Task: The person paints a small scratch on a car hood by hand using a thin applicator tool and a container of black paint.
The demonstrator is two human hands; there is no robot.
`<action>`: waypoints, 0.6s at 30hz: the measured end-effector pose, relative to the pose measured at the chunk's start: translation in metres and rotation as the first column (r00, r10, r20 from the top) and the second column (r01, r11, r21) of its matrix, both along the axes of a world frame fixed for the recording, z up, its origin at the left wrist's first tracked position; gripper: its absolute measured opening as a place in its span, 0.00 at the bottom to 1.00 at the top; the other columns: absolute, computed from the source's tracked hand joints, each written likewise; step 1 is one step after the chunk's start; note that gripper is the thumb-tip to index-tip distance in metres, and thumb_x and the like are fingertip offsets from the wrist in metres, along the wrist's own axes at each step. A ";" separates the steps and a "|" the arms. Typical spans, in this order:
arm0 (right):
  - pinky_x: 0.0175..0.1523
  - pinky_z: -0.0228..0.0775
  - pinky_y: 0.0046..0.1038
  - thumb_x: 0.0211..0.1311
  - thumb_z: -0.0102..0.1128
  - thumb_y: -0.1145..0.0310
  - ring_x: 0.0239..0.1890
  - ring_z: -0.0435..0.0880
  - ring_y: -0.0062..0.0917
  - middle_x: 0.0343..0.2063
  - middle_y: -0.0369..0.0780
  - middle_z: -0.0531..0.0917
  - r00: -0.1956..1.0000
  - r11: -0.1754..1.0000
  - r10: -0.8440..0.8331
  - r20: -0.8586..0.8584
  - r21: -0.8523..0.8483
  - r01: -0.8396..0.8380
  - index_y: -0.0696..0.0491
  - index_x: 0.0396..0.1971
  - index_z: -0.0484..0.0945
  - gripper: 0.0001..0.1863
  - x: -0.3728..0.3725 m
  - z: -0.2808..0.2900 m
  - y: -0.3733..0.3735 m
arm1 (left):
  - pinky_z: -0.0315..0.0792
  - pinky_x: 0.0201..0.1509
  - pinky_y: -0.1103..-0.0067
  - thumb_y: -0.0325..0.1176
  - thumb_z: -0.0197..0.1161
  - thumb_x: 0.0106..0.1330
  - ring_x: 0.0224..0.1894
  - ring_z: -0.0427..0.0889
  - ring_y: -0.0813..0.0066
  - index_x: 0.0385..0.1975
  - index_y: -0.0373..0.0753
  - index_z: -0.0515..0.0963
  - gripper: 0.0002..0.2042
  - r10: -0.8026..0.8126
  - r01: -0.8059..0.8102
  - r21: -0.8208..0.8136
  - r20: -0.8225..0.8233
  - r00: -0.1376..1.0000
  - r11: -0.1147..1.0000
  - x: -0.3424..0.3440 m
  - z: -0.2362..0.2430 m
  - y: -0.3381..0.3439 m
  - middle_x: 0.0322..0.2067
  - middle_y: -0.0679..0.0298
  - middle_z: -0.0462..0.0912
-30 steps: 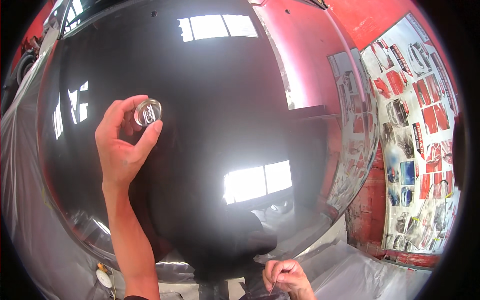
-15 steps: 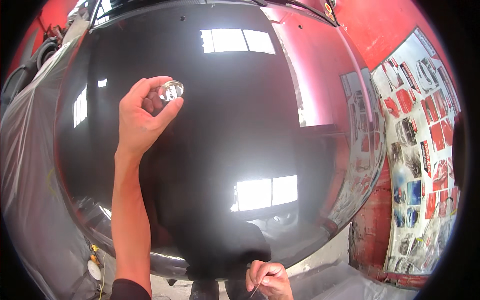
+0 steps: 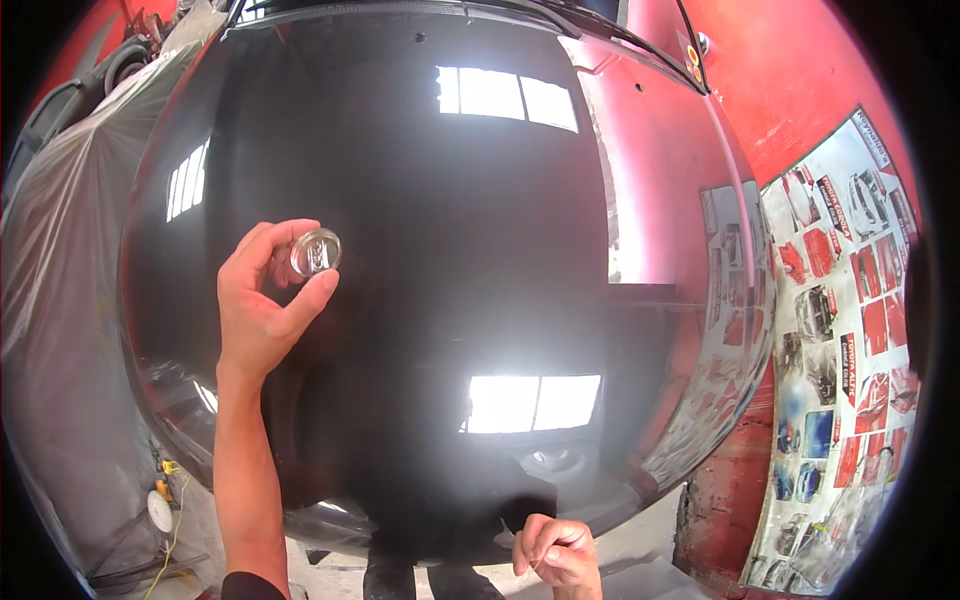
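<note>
A glossy black car hood [image 3: 450, 260] fills the middle of the head view, mirroring bright windows. Over its left part, my left hand [image 3: 252, 300] is closed on a small round glass container [image 3: 316, 252], gripping its rim between thumb and fingers. The container's round end faces me and catches reflections; whatever it holds cannot be made out. At the hood's near edge, low in the view, my right hand [image 3: 562, 552] is closed in a pinch on a thin stick [image 3: 537, 566]. Most of that stick is too fine or hidden to follow.
Clear plastic sheeting [image 3: 85, 300] drapes along the left side. A poster with car pictures [image 3: 830, 350] hangs by the red wall [image 3: 790, 70] on the right. Wiper arms and a cowl [image 3: 370, 12] lie beyond the hood. A yellow cord [image 3: 172, 540] runs at lower left.
My left hand has come nearer and a little left with the glass container, whose face has turned. My right hand is slightly farther right. The whole view has shifted a little.
</note>
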State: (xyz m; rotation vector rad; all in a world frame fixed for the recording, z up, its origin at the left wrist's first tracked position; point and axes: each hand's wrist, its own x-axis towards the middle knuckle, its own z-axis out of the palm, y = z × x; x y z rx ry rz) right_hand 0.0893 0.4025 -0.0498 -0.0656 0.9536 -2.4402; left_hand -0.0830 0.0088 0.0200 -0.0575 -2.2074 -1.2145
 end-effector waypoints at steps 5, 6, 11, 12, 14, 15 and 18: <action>0.37 0.78 0.33 0.71 0.60 0.74 0.32 0.84 0.36 0.32 0.46 0.78 0.997 0.998 -0.019 -0.069 0.059 0.023 0.63 0.33 0.80 0.08 -0.032 0.024 -0.020 | 0.65 0.34 0.82 0.29 0.74 0.54 0.30 0.71 0.82 0.46 0.36 0.83 0.18 -0.003 0.004 0.094 -0.008 1.000 0.996 0.001 -0.015 -0.002 0.30 0.70 0.78; 0.40 0.78 0.32 0.72 0.58 0.76 0.33 0.84 0.34 0.33 0.46 0.80 0.996 0.998 -0.028 -0.088 0.059 0.033 0.62 0.34 0.80 0.06 -0.043 0.033 -0.025 | 0.66 0.34 0.82 0.29 0.74 0.53 0.30 0.71 0.82 0.46 0.36 0.83 0.18 -0.012 0.012 0.089 -0.008 1.000 0.996 0.002 -0.017 -0.003 0.30 0.70 0.78; 0.33 0.76 0.28 0.73 0.60 0.70 0.27 0.83 0.29 0.28 0.40 0.80 0.938 0.873 -0.234 -0.254 0.369 0.318 0.59 0.35 0.80 0.08 -0.160 0.082 -0.064 | 0.67 0.34 0.84 0.28 0.74 0.52 0.29 0.72 0.83 0.46 0.36 0.83 0.19 -0.056 0.056 0.098 -0.005 0.998 0.994 0.004 -0.012 -0.007 0.31 0.70 0.78; 0.31 0.75 0.27 0.74 0.60 0.69 0.25 0.82 0.27 0.27 0.39 0.80 0.896 0.800 -0.285 -0.341 0.431 0.418 0.59 0.37 0.80 0.08 -0.185 0.088 -0.079 | 0.67 0.33 0.84 0.27 0.74 0.52 0.29 0.72 0.83 0.46 0.36 0.83 0.19 -0.074 0.074 0.114 -0.001 0.997 0.991 0.004 -0.012 -0.005 0.32 0.70 0.78; 0.31 0.74 0.24 0.74 0.61 0.69 0.23 0.80 0.23 0.27 0.38 0.81 0.906 0.835 -0.219 -0.361 0.411 0.365 0.60 0.38 0.81 0.09 -0.218 0.102 -0.111 | 0.67 0.33 0.85 0.27 0.75 0.51 0.29 0.72 0.84 0.46 0.36 0.83 0.20 -0.088 0.087 0.130 0.007 0.996 0.988 0.006 -0.010 -0.003 0.32 0.70 0.78; 0.32 0.73 0.23 0.73 0.61 0.69 0.24 0.80 0.21 0.27 0.38 0.82 0.907 0.835 -0.169 -0.386 0.433 0.340 0.61 0.39 0.81 0.09 -0.222 0.107 -0.128 | 0.66 0.31 0.85 0.26 0.76 0.50 0.28 0.72 0.85 0.46 0.37 0.83 0.20 -0.117 0.115 0.149 0.002 0.993 0.982 0.005 -0.011 -0.002 0.32 0.70 0.78; 0.33 0.72 0.20 0.71 0.63 0.73 0.26 0.80 0.15 0.32 0.37 0.82 0.878 0.841 -0.033 -0.477 0.462 0.282 0.60 0.35 0.82 0.06 -0.219 0.115 -0.172 | 0.67 0.30 0.84 0.27 0.77 0.49 0.27 0.71 0.84 0.45 0.37 0.83 0.20 -0.151 0.151 0.055 0.005 0.988 0.987 0.007 -0.012 -0.002 0.31 0.70 0.78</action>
